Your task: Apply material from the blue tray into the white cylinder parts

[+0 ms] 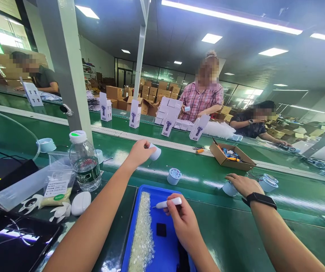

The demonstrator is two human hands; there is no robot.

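Left hand [140, 153] pinches a white cap [155, 152] mid-frame; right hand [183, 223] grips a white pen tool [168, 204] over the blue tray [165, 251], bottom centre

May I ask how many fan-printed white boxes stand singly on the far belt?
5 boxes: one far left, two right of the grey post, two before the plaid-shirted person. The stacked boxes may hide more.

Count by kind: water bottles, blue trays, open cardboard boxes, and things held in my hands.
Water bottle: 1
Blue tray: 1
Open cardboard box: 1
Held things: 2, round cap in left hand, pen tool in right hand
Total: 5
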